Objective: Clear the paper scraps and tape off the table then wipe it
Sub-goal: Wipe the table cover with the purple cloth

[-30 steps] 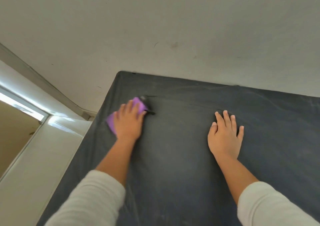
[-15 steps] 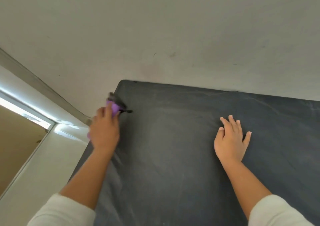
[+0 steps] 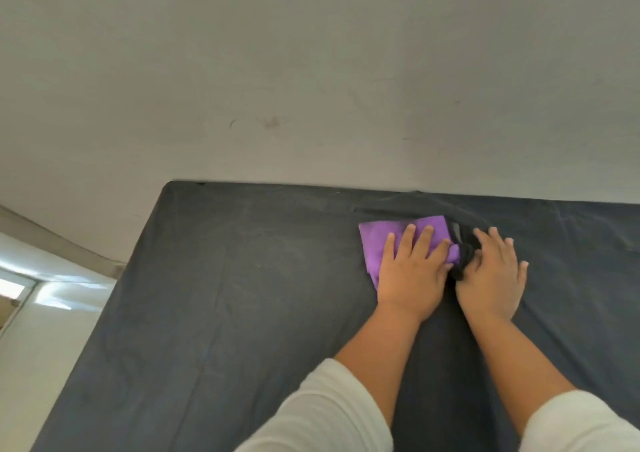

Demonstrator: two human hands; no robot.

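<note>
A purple cloth (image 3: pixel 379 240) with a black bunched edge (image 3: pixel 462 256) lies flat on the dark grey covered table (image 3: pixel 242 313), near its far edge. My left hand (image 3: pixel 412 271) presses on the cloth with straight fingers. My right hand (image 3: pixel 493 271) lies flat on the table right beside it, fingers spread, its thumb side touching the cloth's black part. No paper scraps or tape show on the table.
A pale wall (image 3: pixel 311 71) rises directly behind the table's far edge. To the left, past the table's left edge, are a white ledge (image 3: pixel 52 330) and a bright window frame (image 3: pixel 14 289).
My left hand has slid the purple cloth from the far left corner rightward across the table until it meets my right hand. The right hand stayed flat on the table.
</note>
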